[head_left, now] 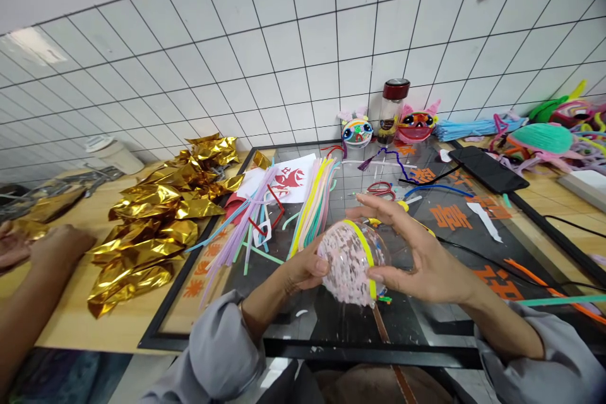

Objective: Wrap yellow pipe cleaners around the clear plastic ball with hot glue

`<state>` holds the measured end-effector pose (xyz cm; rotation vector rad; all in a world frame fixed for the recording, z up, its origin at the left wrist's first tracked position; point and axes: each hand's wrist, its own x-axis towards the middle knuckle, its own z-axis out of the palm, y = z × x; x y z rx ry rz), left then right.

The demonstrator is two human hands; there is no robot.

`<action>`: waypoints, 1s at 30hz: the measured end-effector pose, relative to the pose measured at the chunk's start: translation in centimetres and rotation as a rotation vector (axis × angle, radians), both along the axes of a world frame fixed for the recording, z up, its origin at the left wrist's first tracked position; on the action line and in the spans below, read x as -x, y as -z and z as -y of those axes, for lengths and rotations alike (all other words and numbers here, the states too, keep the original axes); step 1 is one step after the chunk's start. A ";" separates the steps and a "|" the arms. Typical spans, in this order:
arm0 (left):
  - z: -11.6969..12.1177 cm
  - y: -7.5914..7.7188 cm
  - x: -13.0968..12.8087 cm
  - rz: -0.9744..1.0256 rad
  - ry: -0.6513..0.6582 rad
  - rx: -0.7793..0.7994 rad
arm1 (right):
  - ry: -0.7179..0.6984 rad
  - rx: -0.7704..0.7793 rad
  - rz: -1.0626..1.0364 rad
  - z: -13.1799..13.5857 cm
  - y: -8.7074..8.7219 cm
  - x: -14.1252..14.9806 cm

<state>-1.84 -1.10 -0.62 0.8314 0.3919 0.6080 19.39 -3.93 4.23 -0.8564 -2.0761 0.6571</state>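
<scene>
One steep yellow strip [366, 247], top leftward

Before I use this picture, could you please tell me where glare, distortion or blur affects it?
Head view: bright glints on the gold foil, pale glare on the wall at upper left; head view: wall lines slant, suggesting wide-angle distortion; head view: the ball has a slightly soft pattern.
</scene>
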 end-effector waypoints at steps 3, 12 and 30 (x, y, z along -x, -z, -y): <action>-0.1 0.0 0.0 0.000 0.027 -0.019 | 0.005 -0.003 -0.032 0.0 0.1 0.1; -0.1 0.2 0.0 0.020 -0.039 -0.007 | 0.101 -0.127 -0.063 0.0 0.6 0.2; -1.1 2.2 -0.5 0.081 -0.029 -0.004 | 0.068 0.042 -0.147 -0.5 1.1 0.5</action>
